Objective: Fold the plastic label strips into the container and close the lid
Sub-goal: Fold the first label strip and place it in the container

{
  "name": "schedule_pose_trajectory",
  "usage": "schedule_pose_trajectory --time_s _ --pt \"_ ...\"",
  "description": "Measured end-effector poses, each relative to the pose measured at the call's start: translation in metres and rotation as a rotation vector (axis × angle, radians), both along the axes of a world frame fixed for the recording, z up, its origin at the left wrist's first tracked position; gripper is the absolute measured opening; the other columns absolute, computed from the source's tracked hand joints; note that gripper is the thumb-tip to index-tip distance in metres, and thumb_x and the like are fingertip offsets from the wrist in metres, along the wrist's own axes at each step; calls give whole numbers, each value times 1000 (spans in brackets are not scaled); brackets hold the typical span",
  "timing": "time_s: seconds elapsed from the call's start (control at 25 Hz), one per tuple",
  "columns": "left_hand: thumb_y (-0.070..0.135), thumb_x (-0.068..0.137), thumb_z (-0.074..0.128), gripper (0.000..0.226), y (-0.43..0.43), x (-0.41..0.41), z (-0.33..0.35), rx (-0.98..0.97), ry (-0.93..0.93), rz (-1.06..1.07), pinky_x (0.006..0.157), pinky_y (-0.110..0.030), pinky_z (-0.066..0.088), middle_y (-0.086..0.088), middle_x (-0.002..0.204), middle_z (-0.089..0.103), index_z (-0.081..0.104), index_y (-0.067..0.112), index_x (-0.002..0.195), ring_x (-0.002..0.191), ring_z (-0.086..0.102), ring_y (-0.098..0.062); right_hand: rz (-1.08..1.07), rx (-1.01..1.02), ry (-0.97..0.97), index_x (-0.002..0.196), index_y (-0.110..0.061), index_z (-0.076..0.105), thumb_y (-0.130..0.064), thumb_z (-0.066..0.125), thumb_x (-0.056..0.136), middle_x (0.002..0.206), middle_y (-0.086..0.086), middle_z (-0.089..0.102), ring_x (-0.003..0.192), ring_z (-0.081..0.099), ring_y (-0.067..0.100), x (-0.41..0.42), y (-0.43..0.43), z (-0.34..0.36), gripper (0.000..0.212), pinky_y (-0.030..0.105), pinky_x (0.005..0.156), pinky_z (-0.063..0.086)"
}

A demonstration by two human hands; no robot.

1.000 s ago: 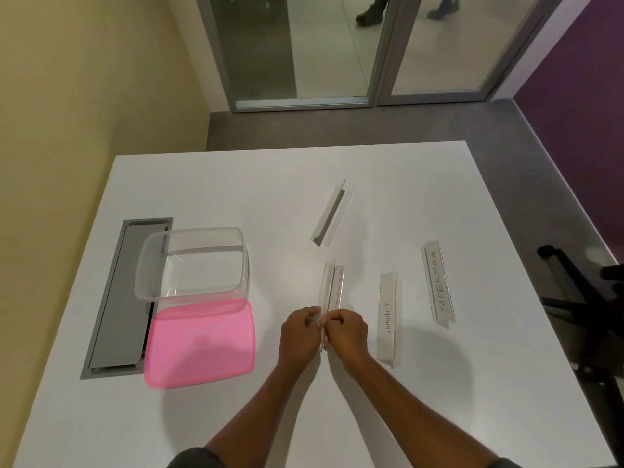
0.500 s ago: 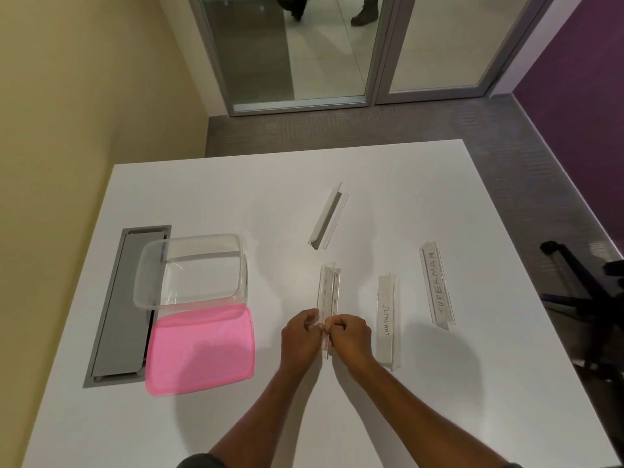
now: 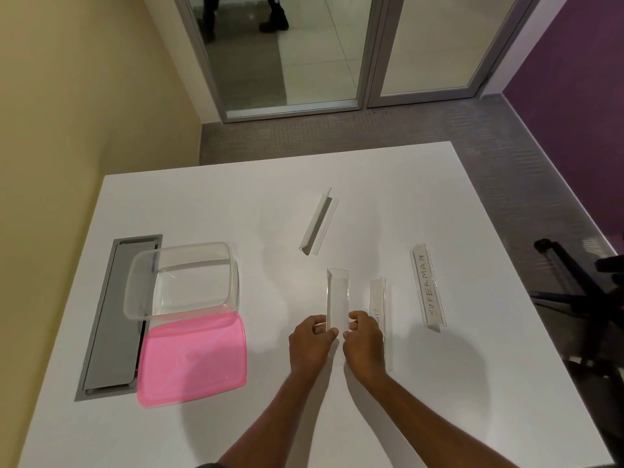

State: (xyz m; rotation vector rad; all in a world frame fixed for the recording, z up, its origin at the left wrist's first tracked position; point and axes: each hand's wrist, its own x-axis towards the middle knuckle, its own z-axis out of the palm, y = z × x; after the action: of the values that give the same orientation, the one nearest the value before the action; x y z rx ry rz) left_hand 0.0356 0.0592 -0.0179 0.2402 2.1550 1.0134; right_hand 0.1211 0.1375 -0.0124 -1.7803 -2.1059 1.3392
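Note:
Both hands pinch the near end of a clear plastic strip (image 3: 337, 298), spread open into a flat channel. My left hand (image 3: 310, 342) grips its left edge and my right hand (image 3: 364, 342) its right edge. A folded strip (image 3: 378, 305) with writing lies just right of my right hand, partly hidden by it. A strip marked SUPERMAN (image 3: 426, 288) lies further right. Another folded strip (image 3: 319, 221) rests at an angle further back. The clear container (image 3: 182, 280) stands open at the left, with its pink lid (image 3: 192, 358) flat on the table in front of it.
A grey cable hatch (image 3: 114, 315) is set into the white table (image 3: 236, 204) at the left, partly under the container. A dark chair base (image 3: 580, 285) stands off the table's right edge. Glass doors and a person's feet are at the back.
The strip between my hands has been spread from a narrow fold into a wider open channel. My hands have moved slightly apart. The other strips, container and lid have not moved.

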Motion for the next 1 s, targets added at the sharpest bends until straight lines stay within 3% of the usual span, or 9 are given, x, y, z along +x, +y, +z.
schedule_pose_trajectory --time_s 0.12,0.24,0.4,0.52,0.72,0.84,0.92,1.0 --pt "34 88 83 43 6 6 -3 -34 33 -4 99 -34 60 3 123 77 72 23 128 107 73 -16 34 8 -46 137 -10 62 2 73 95 136 10 66 117 69 26 3 3 -4 45 30 96 58" --pt "36 85 85 43 8 11 -3 -40 56 1 95 -29 60 5 119 78 73 25 124 104 72 -13 103 37 -82 138 -10 63 -2 72 97 135 11 67 118 68 26 7 7 -9 43 34 100 58" --pt "39 82 87 43 12 16 -1 -56 60 22 87 -25 56 9 113 76 72 29 121 104 71 -12 202 58 -119 144 -12 61 -3 71 97 139 8 65 122 67 26 9 10 -13 49 26 93 54" --pt "40 84 84 42 16 20 -2 -65 68 21 84 -23 54 10 114 74 71 28 122 105 70 -11 228 69 -122 136 -11 65 -6 67 101 134 8 67 115 69 26 8 12 -11 35 31 93 57" --pt "37 101 63 21 19 24 -3 -49 94 32 80 -26 54 8 111 76 75 26 114 102 72 -15 221 71 -109 134 -11 66 -15 58 107 134 8 69 115 69 26 7 13 -8 28 36 100 57" --pt "27 107 49 27 16 21 -4 -42 95 8 74 -22 52 5 100 77 74 21 98 95 72 -17 217 67 -75 131 -14 64 -34 53 109 130 4 68 107 67 20 8 10 -4 31 32 94 57" --pt "20 105 48 28 14 14 -5 -55 130 -24 68 -17 48 4 96 76 74 19 94 90 71 -16 246 70 -49 134 -16 60 -42 61 104 127 4 65 113 66 22 8 6 -5 40 31 91 57" --pt "17 105 50 25 13 7 -8 -51 157 -44 68 -14 48 5 97 76 73 19 97 89 72 -16 322 96 -71 136 -18 54 -39 75 95 125 4 61 116 61 22 10 4 -12 50 33 91 59"
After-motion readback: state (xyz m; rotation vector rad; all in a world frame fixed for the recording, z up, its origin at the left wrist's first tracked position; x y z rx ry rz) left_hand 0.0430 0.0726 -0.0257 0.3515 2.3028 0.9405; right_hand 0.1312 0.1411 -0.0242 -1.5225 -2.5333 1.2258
